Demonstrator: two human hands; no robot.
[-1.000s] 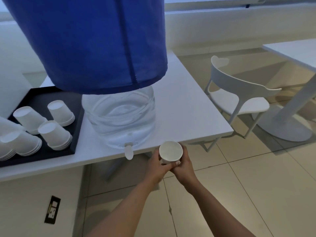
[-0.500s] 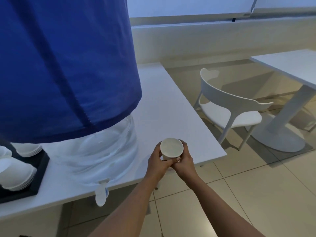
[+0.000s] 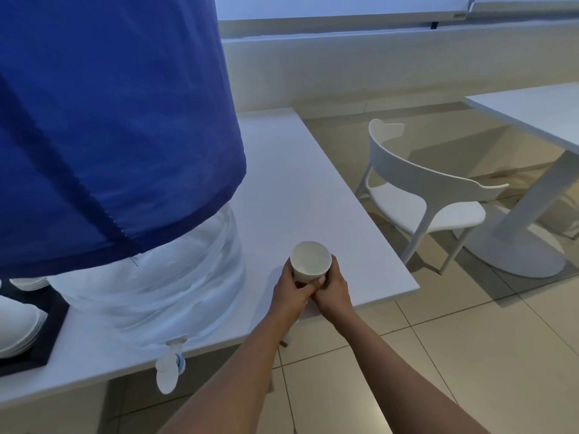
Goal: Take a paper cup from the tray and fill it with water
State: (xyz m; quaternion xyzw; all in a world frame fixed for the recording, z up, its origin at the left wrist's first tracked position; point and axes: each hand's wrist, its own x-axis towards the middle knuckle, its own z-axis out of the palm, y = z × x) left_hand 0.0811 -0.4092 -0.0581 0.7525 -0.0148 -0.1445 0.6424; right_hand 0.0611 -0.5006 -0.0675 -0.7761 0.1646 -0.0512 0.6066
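Observation:
A white paper cup (image 3: 310,261) stands upright over the white table (image 3: 300,189), its mouth facing me; I cannot tell whether water is inside. My left hand (image 3: 289,291) and my right hand (image 3: 333,288) both wrap its lower half. Left of the hands stands a large clear water jug (image 3: 156,286) under a blue cloth cover (image 3: 109,120). Its white tap (image 3: 169,368) hangs over the table's front edge, apart from the cup. At the far left lies the black tray (image 3: 47,343) with stacked upside-down paper cups (image 3: 17,327).
A white chair (image 3: 416,198) stands right of the table on the tiled floor (image 3: 454,355). A second white table (image 3: 532,108) on a round pedestal base sits at the far right. A low wall runs along the back.
The view has moved closer and to the right, so the jug fills more of the left. Both hands have carried the cup up from below the front edge to above the tabletop.

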